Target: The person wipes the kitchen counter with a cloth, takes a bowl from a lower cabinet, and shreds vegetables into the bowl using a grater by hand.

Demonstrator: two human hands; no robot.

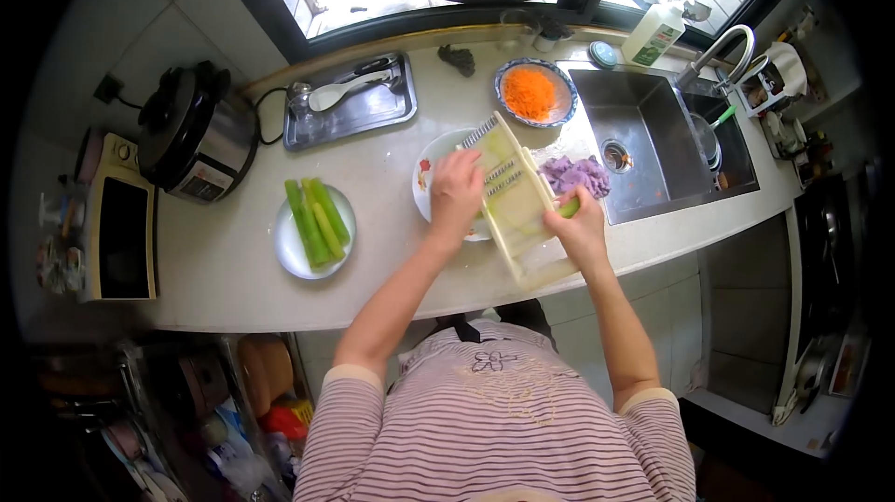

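Note:
A cream mandoline grater (517, 208) with rows of metal teeth is tilted over a white floral plate (422, 180) at the counter's middle. My left hand (457, 192) is closed at the grater's left edge, its fingertips partly hidden. At the right edge, my right hand (583, 233) is closed around a short green vegetable piece (569, 207); whether it also grips the grater's frame I cannot tell. A crumpled purple cloth (576, 176) lies just beyond that hand. To the left, several green stalks (319, 222) rest on a small white plate (291, 255).
Shredded carrot (529, 94) fills a blue-rimmed bowl (570, 96) at the back. A metal tray (350, 124) holds a white spoon (343, 92). The sink (643, 129) is at right; a pressure cooker (200, 138) and microwave (126, 232) stand left. The counter's front edge (280, 327) is near my body.

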